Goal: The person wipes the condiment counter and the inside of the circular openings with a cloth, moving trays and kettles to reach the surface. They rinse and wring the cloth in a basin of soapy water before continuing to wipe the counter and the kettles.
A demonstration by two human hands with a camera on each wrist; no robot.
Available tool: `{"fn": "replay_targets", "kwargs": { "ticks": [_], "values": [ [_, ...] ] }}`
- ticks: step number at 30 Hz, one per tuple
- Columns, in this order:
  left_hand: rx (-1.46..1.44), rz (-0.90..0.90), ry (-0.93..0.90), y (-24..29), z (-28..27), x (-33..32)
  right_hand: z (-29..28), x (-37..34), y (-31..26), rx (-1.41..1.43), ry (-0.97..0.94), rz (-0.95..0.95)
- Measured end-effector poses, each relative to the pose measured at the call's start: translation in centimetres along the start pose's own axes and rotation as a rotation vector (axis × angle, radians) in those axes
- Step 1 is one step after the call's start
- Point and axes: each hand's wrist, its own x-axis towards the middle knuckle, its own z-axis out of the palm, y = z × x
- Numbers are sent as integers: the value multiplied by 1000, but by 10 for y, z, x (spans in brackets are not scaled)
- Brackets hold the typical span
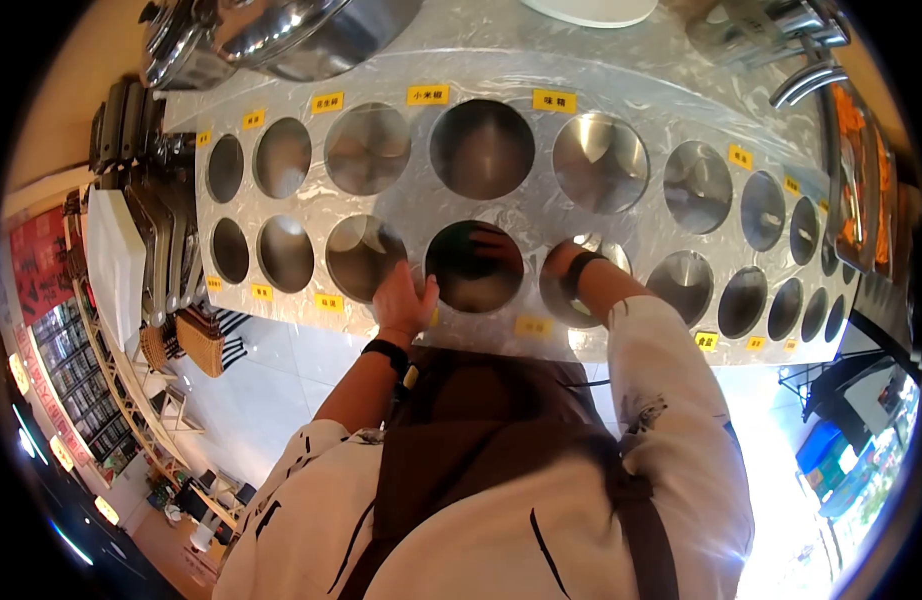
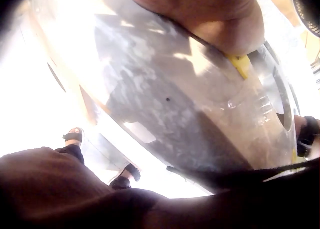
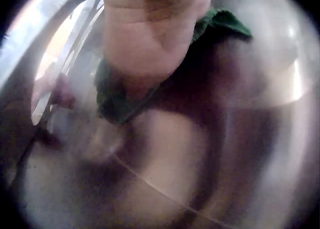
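My left hand (image 1: pixel 406 305) rests on the marbled counter (image 1: pixel 401 212) between two round openings of the front row, thumb spread and fingers reaching the rim of one. Its palm side (image 2: pixel 215 19) presses on the plastic-covered surface in the left wrist view. My right hand (image 1: pixel 566 262) is down inside a round metal container (image 1: pixel 571 305) to the right, sunk to about the wrist. A green cloth (image 3: pixel 225 25) sticks out on both sides of that hand (image 3: pixel 150 39) in the right wrist view, gripped against the shiny wall; its fingertips are hidden.
Two rows of round metal wells with yellow labels (image 1: pixel 428 95) fill the counter. Steel pots (image 1: pixel 311 40) stand at the back left, a white plate (image 1: pixel 591 8) at the back middle, a tap (image 1: pixel 811 80) at the back right. Stacked trays (image 1: pixel 161 235) sit at the left.
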Motion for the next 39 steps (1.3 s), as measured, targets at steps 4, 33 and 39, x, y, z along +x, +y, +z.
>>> {"fn": "replay_targets", "kwargs": {
  "ticks": [4,33,39],
  "values": [
    [-17,32,27,-2,5,1,-9,32,1,-172,590,-180],
    [-84,102,69,-8,2,-2,53,2,43,165,1276,539],
    [-7,80,-2,-4,2,-1,36,16,33,265,1005,210]
  ]
}}
